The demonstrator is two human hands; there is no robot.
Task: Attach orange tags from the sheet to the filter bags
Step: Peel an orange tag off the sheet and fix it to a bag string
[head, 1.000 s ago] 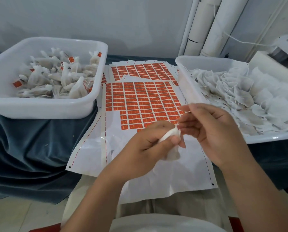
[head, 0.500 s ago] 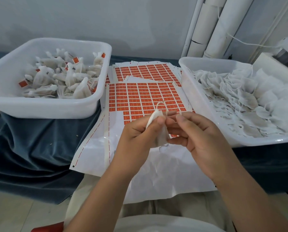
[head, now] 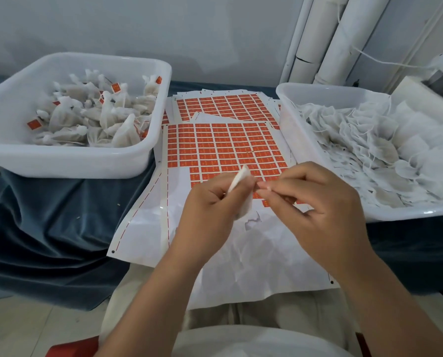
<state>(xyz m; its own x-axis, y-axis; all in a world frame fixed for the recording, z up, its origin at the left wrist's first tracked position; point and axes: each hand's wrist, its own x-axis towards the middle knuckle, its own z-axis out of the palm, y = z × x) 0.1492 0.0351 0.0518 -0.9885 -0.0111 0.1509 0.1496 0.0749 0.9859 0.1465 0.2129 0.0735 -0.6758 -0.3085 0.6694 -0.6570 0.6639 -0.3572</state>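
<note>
While both forearms reach forward over the lap, the left hand (head: 210,202) grips a small, gauzy white filter bag (head: 241,177), tilted, in curled fingers. The right hand (head: 318,207) pinches its edge just above the glossy sheet (head: 148,228) of rectangular orange tags (head: 223,148), between two white plastic tubs (head: 68,163) (head: 408,214).

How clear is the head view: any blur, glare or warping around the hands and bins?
Head view: soft, even light, no hard shadows; the filter bag in the left hand is slightly motion-blurred; small glare spots on the right bin's front rim; the wide-angle lens bows the edges.
</note>
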